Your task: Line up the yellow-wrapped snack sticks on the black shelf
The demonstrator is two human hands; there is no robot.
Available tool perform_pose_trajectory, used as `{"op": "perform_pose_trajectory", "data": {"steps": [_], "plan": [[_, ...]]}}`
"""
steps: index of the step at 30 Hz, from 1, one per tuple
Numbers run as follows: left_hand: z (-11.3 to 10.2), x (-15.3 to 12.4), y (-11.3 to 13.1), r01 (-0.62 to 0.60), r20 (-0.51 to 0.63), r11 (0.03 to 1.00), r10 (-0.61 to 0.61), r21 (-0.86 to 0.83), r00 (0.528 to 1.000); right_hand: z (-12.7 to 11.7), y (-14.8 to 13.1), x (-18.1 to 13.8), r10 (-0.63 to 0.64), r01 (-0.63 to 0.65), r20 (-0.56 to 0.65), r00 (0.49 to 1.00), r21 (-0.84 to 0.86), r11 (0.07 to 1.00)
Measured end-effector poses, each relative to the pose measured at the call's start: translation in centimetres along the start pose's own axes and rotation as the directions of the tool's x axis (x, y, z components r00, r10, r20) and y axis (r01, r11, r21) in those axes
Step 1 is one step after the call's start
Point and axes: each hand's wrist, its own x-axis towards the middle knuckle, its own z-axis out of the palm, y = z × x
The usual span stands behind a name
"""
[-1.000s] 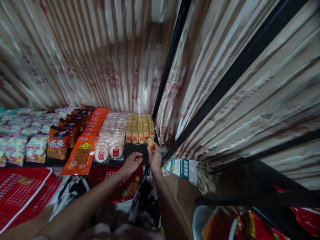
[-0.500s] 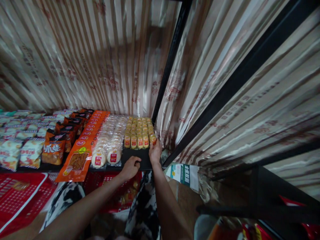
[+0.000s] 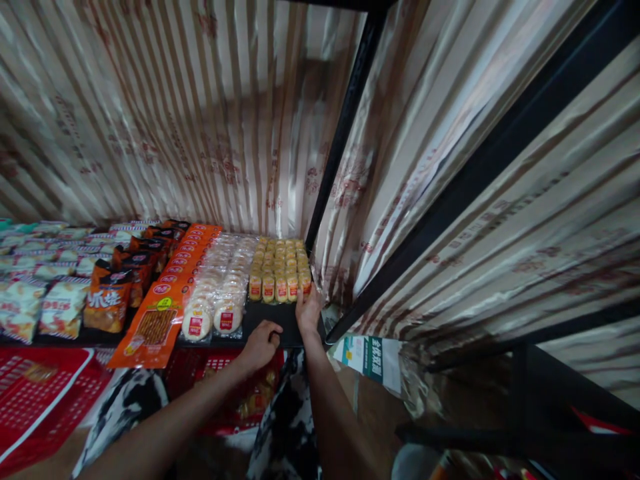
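Small yellow wrapped snack cakes (image 3: 280, 287) with red-and-white labels stand in tight rows at the right end of a black shelf (image 3: 270, 321). My right hand (image 3: 309, 312) is at the front right corner of the block, thumb in front and fingers along the side of the end snack cake (image 3: 305, 279). Over the shelf's front edge, my left hand (image 3: 262, 341) hangs with its fingers curled and nothing visible in them. To its left lie clear packs of round white rice crackers (image 3: 227, 320).
Orange snack-stick bags (image 3: 155, 327), dark orange bags (image 3: 107, 300) and white snack bags (image 3: 60, 310) line the shelf leftward. Red baskets (image 3: 40, 407) sit below its front. Black posts (image 3: 345, 133) and a striped curtain (image 3: 225, 133) stand behind. A green-and-white package (image 3: 373, 357) lies lower right.
The end snack cake now stands level with the front row, with my right hand still at it. My left hand has drawn slightly down, its fingers more curled. The view has shifted slightly.
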Motion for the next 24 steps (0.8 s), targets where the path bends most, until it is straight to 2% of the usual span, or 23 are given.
{"op": "perform_pose_trajectory", "data": {"steps": [11, 17, 20, 24], "plan": [[0.3, -2.4, 0.2, -0.022, 0.007, 0.997, 0.022, -0.078, 1.0, 0.3, 0.8, -0.5, -0.06, 0.061, -0.031, 0.998, 0.05, 0.997], [0.5, -4.9, 0.5, -0.076, 0.025, 0.982, 0.081, -0.174, 0.996, 0.5, 1.4, -0.7, -0.106, 0.108, -0.056, 0.993, 0.042, 0.993], [0.4, -6.9, 0.0, -0.047, 0.075, 0.982, 0.062, -0.185, 0.995, 0.5, 1.4, -0.8, -0.126, 0.128, -0.075, 0.989, 0.029, 0.991], [0.6, -9.3, -2.1, 0.009, 0.183, 0.979, 0.029, -0.202, 0.983, 0.7, 1.4, -0.8, -0.14, 0.141, -0.066, 0.988, 0.015, 0.99]]}}
